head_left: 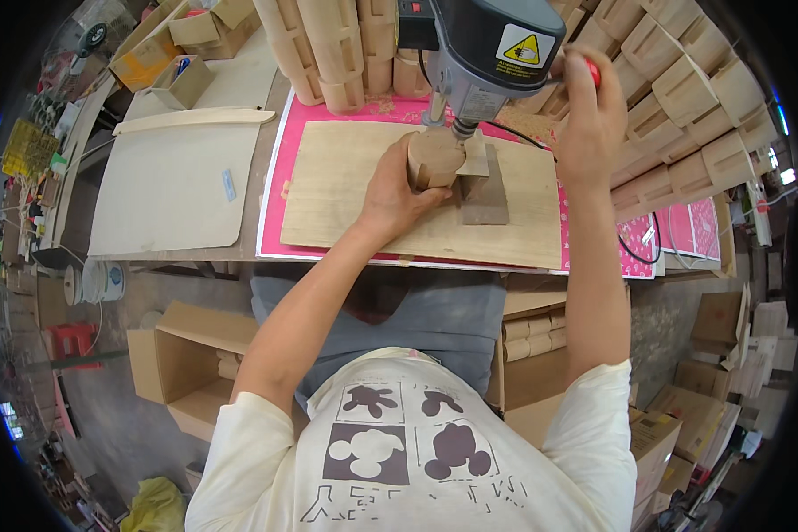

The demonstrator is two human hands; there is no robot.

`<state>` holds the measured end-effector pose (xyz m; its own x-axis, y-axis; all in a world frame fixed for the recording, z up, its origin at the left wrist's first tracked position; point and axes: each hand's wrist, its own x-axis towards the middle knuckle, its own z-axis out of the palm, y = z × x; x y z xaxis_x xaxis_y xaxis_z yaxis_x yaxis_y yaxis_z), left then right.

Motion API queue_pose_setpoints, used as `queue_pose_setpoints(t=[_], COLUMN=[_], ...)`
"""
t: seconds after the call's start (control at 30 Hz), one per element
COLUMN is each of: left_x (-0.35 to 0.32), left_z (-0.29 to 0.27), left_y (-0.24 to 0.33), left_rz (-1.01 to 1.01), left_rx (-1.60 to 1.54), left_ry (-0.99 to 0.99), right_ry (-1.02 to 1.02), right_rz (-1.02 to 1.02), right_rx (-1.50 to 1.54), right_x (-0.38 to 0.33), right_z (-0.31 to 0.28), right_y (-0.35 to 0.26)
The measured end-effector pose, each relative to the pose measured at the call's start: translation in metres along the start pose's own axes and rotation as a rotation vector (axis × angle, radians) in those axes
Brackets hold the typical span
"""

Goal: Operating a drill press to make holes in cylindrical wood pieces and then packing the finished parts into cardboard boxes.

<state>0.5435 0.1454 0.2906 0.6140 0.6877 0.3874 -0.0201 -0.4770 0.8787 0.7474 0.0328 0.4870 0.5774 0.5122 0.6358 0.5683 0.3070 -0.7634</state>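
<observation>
My left hand [398, 195] is wrapped round a round wooden block [438, 156], holding it on its side on a pale board [355, 182] beneath the drill press [492, 53]. The chuck [465, 129] sits right over the block's right edge; whether the bit touches the wood I cannot tell. A small wooden stop [475, 161] and a flat grey-brown plate [486, 199] are beside the block. Up at the right, my right hand [591, 120] is closed round the red-tipped feed handle [593, 73] of the drill press.
Stacked wooden pieces [683, 97] rise at the right, and more columns [328, 44] stand behind the board. A pink sheet [279, 168] lies under the board. Left are a beige panel [164, 195] and small cartons [182, 82]. Open cardboard boxes [186, 355] flank my lap.
</observation>
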Motion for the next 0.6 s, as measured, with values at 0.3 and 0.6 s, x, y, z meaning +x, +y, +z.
queue_pose_setpoints(t=[0.3,0.6], left_x=[-0.001,-0.045], left_z=[0.0,-0.028], left_y=[0.002,0.044], left_rz=[-0.015,-0.301], left_rx=[0.012,0.279], left_ry=[-0.002,0.139], right_ry=[-0.067,-0.054], right_rz=[0.27,0.525], right_rx=[0.276,0.018], right_x=[0.075,-0.054], right_z=[0.011,-0.039], right_y=[0.068,0.103])
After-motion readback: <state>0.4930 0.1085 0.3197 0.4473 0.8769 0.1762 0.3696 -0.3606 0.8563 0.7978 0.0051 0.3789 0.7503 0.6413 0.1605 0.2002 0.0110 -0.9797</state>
